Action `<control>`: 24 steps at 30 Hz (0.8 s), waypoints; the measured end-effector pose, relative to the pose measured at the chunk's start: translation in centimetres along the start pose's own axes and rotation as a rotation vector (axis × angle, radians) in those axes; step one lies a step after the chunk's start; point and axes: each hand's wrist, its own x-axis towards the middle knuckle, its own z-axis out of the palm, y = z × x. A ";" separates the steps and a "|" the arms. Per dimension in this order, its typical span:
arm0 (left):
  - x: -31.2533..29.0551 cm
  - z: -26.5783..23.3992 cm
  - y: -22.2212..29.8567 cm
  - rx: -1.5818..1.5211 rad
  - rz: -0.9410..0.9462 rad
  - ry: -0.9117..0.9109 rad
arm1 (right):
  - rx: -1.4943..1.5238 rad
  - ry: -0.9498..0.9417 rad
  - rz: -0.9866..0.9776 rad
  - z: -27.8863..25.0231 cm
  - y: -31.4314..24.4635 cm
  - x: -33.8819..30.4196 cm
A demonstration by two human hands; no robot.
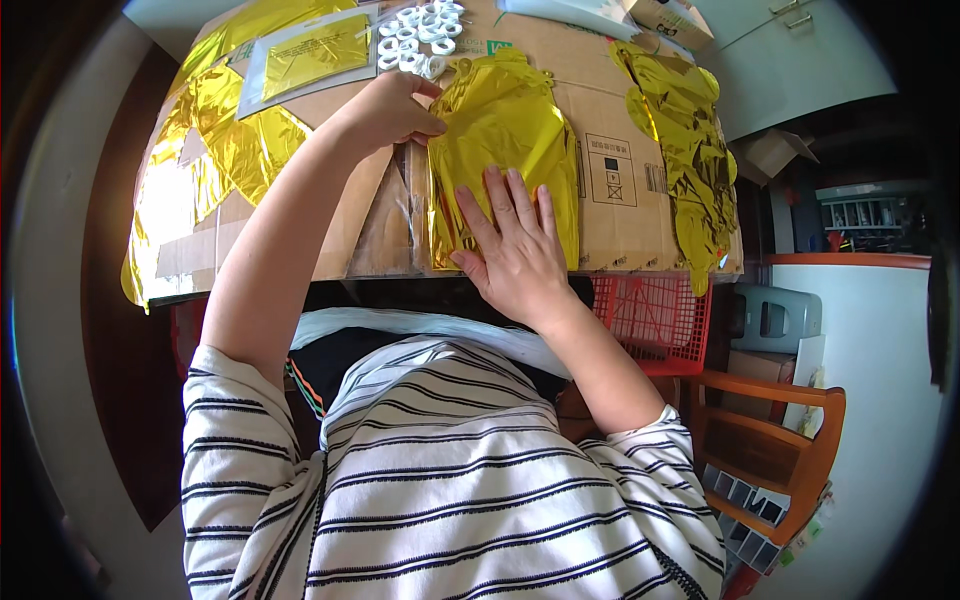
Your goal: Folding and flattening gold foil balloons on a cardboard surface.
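Observation:
A flat, folded piece of gold foil (pixel 505 115), which looks like a deflated foil balloon, lies on the cardboard in front of me. My left hand (pixel 390 108) reaches across to its upper left edge, with curled fingers and thumb closed on the foil there; the fingertips are partly hidden. Lower on the same foil, my right hand (pixel 520 240) rests palm down, fingers stretched out and slightly spread. The foil's surface is creased, and its lower edge comes close to the table's front edge.
Crumpled gold foil (pixel 250 140) covers the left side, and more gold foil (pixel 690 150) hangs over the right front edge. White ribbon rolls (pixel 420 30) lie at the back, beside a clear packet (pixel 318 55) of gold foil. A red crate (pixel 650 320) and wooden chair (pixel 820 440) stand below right.

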 end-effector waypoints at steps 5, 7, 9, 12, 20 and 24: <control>-0.3 0.0 0.2 -0.019 0.012 0.013 | -0.010 -0.012 0.003 -0.2 0.0 0.1; -0.1 0.0 0.1 -0.040 0.029 0.009 | -0.014 -0.022 0.002 0.0 0.1 0.0; 0.0 0.1 0.0 -0.033 0.046 0.029 | -0.005 -0.023 0.006 0.0 0.0 0.1; 0.1 0.4 -0.7 0.095 0.119 0.116 | -0.020 -0.028 0.003 -0.3 -0.1 0.2; -2.2 3.1 -2.3 0.166 0.371 0.534 | -0.010 -0.024 -0.013 -0.2 -0.1 0.3; -7.2 3.9 -0.2 0.270 0.099 0.433 | -0.014 -0.013 -0.006 -0.2 0.1 0.0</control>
